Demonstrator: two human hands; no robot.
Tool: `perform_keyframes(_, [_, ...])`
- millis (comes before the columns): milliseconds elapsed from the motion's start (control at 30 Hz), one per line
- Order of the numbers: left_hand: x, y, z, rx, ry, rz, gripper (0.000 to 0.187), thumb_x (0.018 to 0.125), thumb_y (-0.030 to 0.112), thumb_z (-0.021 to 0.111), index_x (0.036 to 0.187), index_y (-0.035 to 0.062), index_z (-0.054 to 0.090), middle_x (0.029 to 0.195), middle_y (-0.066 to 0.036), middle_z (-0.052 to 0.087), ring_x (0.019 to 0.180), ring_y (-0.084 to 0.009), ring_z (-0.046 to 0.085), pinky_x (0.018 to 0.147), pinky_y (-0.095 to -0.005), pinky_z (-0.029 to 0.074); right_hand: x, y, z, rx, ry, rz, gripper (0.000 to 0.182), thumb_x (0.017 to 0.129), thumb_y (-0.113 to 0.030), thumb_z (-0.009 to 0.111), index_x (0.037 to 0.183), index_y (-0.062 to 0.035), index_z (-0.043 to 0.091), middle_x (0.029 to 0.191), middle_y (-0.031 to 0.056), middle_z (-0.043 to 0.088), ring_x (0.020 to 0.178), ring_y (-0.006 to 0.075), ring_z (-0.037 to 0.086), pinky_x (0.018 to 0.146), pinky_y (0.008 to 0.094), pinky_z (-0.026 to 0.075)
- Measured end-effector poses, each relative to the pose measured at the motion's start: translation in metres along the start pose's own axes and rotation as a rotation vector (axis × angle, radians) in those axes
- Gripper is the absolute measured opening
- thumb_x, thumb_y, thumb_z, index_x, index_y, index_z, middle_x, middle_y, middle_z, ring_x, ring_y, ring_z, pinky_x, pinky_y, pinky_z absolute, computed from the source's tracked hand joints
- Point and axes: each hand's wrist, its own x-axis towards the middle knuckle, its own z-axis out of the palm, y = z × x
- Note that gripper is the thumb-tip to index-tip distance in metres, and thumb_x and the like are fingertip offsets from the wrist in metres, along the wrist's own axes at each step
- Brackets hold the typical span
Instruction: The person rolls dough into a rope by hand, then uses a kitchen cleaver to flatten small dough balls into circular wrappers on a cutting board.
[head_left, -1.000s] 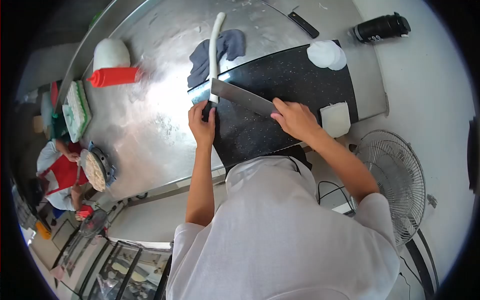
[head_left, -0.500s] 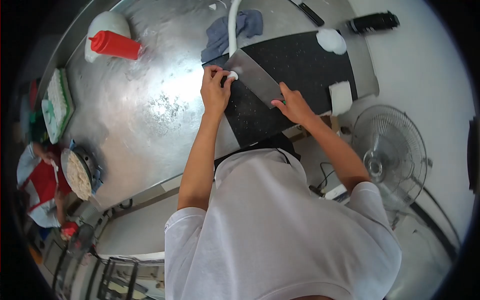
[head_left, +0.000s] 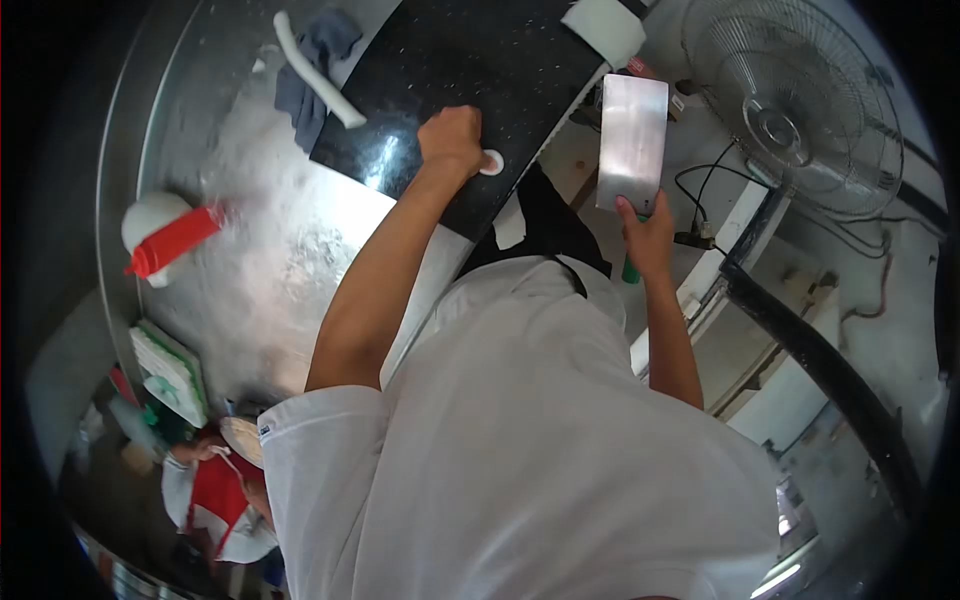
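White and roughly round, the small piece [head_left: 492,161] is lying just beside the heel of the left hand [head_left: 450,135], on the side facing the right hand [head_left: 650,235]. No long axis is showing on this one; it's looking like a little disc of dough. So the left hand is clearly the nearer, knuckles pointing away from the body, fingers curling under and out of sight. How tightly they're closing, or whether they're holding anything, the view isn't telling; nor is it showing whether the wrist is touching the disc.

Over to the other side, the right hand is standing well apart from that disc, fingers wrapping firmly around the green handle [head_left: 631,270] of a broad cleaver [head_left: 633,135]. That blade is pointing away from the body, long axis running forward from the fist, flat face turning up to view, and it's hanging off beyond the edge of the black board [head_left: 530,65].

Now the white rope [head_left: 313,78]: it's stretching out to the left of the left hand and beyond it, near end resting on the board and angling towards that hand, far end lying leftward and away. Again the left hand is the nearer. Grey cloth [head_left: 332,38] is bunching around the rope, and farther left of both hands, a red bottle [head_left: 180,240] is lying on the metal tabletop [head_left: 255,260].
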Motion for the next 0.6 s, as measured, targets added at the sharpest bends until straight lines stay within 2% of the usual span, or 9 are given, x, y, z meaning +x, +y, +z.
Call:
perform_keyframes(67, [0.001, 0.008, -0.006, 0.071, 0.008, 0.03, 0.042, 0.06, 0.022, 0.095, 0.089, 0.0095, 0.068, 0.097, -0.012, 0.074, 0.099, -0.0321, 0.072, 0.081, -0.042, 0.056, 0.008, 0.003, 0.007, 0.041, 0.038, -0.051, 0.038, 0.09, -0.021, 0.08, 0.115, 0.0017, 0.061, 0.093, 0.0128, 0.069, 0.08, 0.0206, 0.066, 0.07, 0.0358, 0.053])
perform_keyframes(133, [0.007, 0.006, 0.001, 0.079, 0.016, 0.171, 0.039, 0.063, 0.016, 0.092, 0.091, 0.0078, 0.067, 0.096, -0.012, 0.073, 0.096, -0.0332, 0.072, 0.082, -0.0422, 0.056, 0.017, 0.013, 0.014, 0.193, 0.046, -0.138, 0.037, 0.091, -0.021, 0.08, 0.113, -0.0002, 0.06, 0.081, 0.0057, 0.064, 0.061, 0.0129, 0.058, 0.054, 0.0309, 0.045])
perform_keyframes(200, [0.034, -0.003, 0.024, -0.444, -0.07, 0.223, 0.037, 0.063, 0.015, 0.09, 0.091, 0.0065, 0.068, 0.094, -0.011, 0.072, 0.091, -0.0317, 0.071, 0.081, -0.0396, 0.057, 0.027, 0.007, 0.01, 0.269, 0.01, -0.17, 0.037, 0.091, -0.021, 0.081, 0.115, -0.001, 0.061, 0.076, 0.0029, 0.063, 0.054, 0.0091, 0.054, 0.048, 0.0283, 0.043])
perform_keyframes(233, [0.044, -0.001, 0.029, -0.709, -0.115, 0.239, 0.036, 0.062, 0.015, 0.089, 0.091, 0.0058, 0.069, 0.093, -0.011, 0.071, 0.089, -0.0309, 0.07, 0.081, -0.0383, 0.057, 0.036, 0.003, 0.006, 0.274, 0.005, -0.204, 0.038, 0.09, -0.022, 0.081, 0.115, -0.0005, 0.062, 0.084, 0.0053, 0.066, 0.064, 0.012, 0.058, 0.057, 0.0299, 0.047])
perform_keyframes(300, [0.035, 0.04, 0.028, -0.551, 0.227, 0.234, 0.055, 0.068, 0.029, 0.087, 0.113, 0.0072, 0.064, 0.118, -0.012, 0.064, 0.111, -0.0309, 0.061, 0.098, -0.043, 0.047, 0.059, -0.008, -0.004, 0.281, -0.002, -0.267, 0.04, 0.088, -0.023, 0.083, 0.115, 0.0005, 0.065, 0.098, 0.0102, 0.072, 0.084, 0.018, 0.066, 0.075, 0.0332, 0.054])
perform_keyframes(367, [0.03, 0.065, 0.05, -0.27, 0.647, 0.139, 0.07, 0.072, 0.042, 0.085, 0.129, 0.009, 0.06, 0.135, -0.014, 0.057, 0.126, -0.0321, 0.053, 0.109, -0.0486, 0.039, 0.081, -0.028, -0.02, 0.338, -0.02, -0.242, 0.042, 0.09, -0.028, 0.081, 0.117, 0.0008, 0.066, 0.094, 0.0087, 0.072, 0.079, 0.0153, 0.065, 0.072, 0.0317, 0.052])
perform_keyframes(400, [0.033, 0.052, 0.068, -0.152, 0.581, 0.264, 0.093, 0.074, 0.06, 0.078, 0.146, 0.01, 0.047, 0.157, -0.015, 0.038, 0.147, -0.0351, 0.032, 0.12, -0.0578, 0.021, 0.097, -0.034, -0.025, 0.358, -0.031, -0.223, 0.043, 0.091, -0.03, 0.08, 0.117, 0.0007, 0.066, 0.092, 0.0085, 0.072, 0.078, 0.0147, 0.064, 0.071, 0.0313, 0.052])
perform_keyframes(567, [0.018, 0.054, 0.059, 0.097, 0.37, 0.33, 0.109, 0.069, 0.076, 0.074, 0.15, 0.0096, 0.044, 0.165, -0.019, 0.031, 0.156, -0.0371, 0.021, 0.125, -0.059, 0.012, 0.167, -0.066, -0.034, 0.537, -0.065, -0.106, 0.041, 0.095, -0.037, 0.074, 0.111, 0.0001, 0.067, 0.086, 0.0076, 0.07, 0.071, 0.0127, 0.062, 0.067, 0.0314, 0.051])
perform_keyframes(600, [0.018, 0.049, 0.059, 0.057, 0.379, 0.324, 0.11, 0.068, 0.077, 0.074, 0.15, 0.0096, 0.044, 0.164, -0.019, 0.031, 0.156, -0.0372, 0.022, 0.125, -0.0589, 0.012, 0.18, -0.068, -0.023, 0.482, -0.026, -0.063, 0.043, 0.096, -0.04, 0.073, 0.105, 0.0019, 0.065, 0.09, 0.0149, 0.072, 0.078, 0.0227, 0.069, 0.074, 0.0382, 0.054])
